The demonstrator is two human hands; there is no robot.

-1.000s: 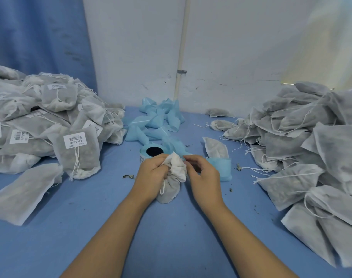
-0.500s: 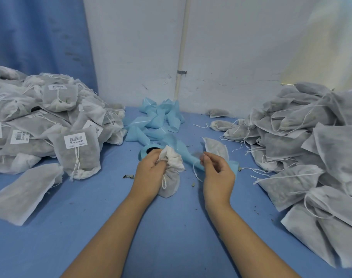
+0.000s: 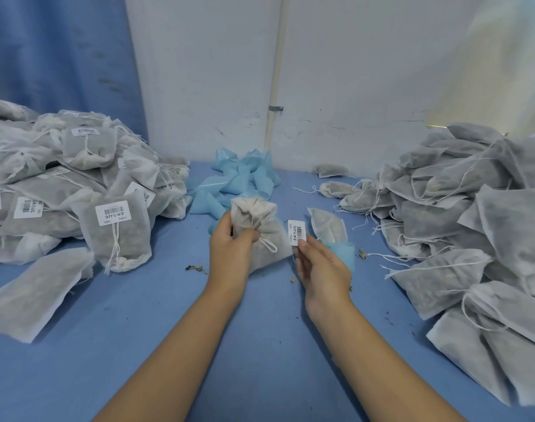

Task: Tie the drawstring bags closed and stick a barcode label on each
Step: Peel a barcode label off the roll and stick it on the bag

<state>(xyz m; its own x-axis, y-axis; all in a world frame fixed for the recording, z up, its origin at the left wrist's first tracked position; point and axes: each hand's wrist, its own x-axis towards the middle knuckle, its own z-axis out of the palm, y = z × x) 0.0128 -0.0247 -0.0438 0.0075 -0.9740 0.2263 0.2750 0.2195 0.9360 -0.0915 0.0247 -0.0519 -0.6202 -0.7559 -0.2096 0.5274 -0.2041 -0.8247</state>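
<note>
Since half a second ago the right hand (image 3: 322, 269) has drawn back from the roll of blue backing paper and now carries a small white barcode label (image 3: 296, 232) pinched at its lower end between fingertips, standing upright just beside the bag. Meanwhile the left hand (image 3: 231, 248) has lifted and tilted the grey-white non-woven drawstring bag (image 3: 261, 236), so its gathered neck points to the far side and its flat face turns toward the label.

That hand is clamped around the bag just below the cinched neck, where the white drawstring (image 3: 267, 243) loops out in a short bow (the tying looks done for this one). Holding it there probably keeps the closure tight and offers a smooth patch of fabric for sticking. The label is held by its edge alone, likely so the adhesive side stays free of skin. Both hands are close together, the label almost touching the bag's right edge, though contact cannot be confirmed.

On the left lies a heap of finished labelled bags (image 3: 77, 190); on the right, a heap of unlabelled bags (image 3: 461, 208) with loose strings. Crumpled pale blue backing strips (image 3: 239, 181) sit on the far side of the blue table (image 3: 260, 345).
</note>
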